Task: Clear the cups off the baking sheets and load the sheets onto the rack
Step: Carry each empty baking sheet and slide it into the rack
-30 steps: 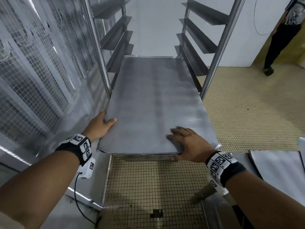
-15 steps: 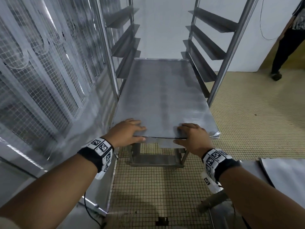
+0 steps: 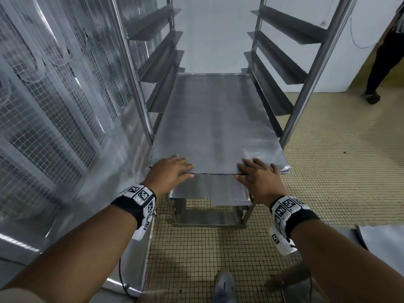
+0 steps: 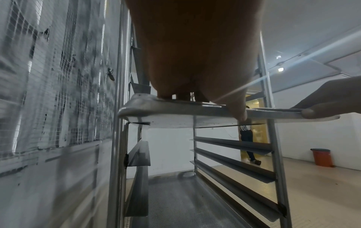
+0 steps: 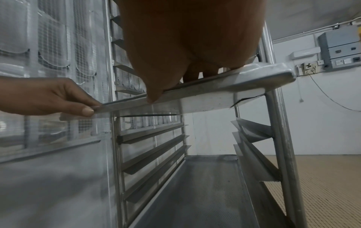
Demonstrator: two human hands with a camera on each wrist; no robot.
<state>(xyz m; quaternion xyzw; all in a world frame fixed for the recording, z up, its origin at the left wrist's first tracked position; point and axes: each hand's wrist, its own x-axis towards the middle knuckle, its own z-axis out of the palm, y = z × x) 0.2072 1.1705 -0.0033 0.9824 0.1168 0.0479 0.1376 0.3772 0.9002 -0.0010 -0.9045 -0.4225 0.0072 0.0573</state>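
Note:
A bare metal baking sheet [image 3: 216,119] lies level on the side rails of the steel rack [image 3: 306,84], its near edge sticking out a little. No cups are in view. My left hand [image 3: 172,171] is at the sheet's near left corner, fingers flat on top and thumb against the front rim. At the near right corner my right hand [image 3: 258,173] holds the rim the same way. From below, the left wrist view shows the sheet [image 4: 175,108] and my left thumb over its rim. A perforated sheet [image 3: 209,191] sits on a lower level.
A mesh-covered wall [image 3: 43,95] runs close along the rack's left side. Several free rails [image 3: 282,25] stand above the sheet. A person [image 3: 384,62] stands at the far right on the tiled floor. Another sheet's corner [image 3: 382,239] shows at the lower right. A red bin [image 4: 322,157] stands by the far wall.
The baking sheet has slid deeper into the rack. My left hand has moved from the sheet's side to its near edge, and both hands have gone forward with it.

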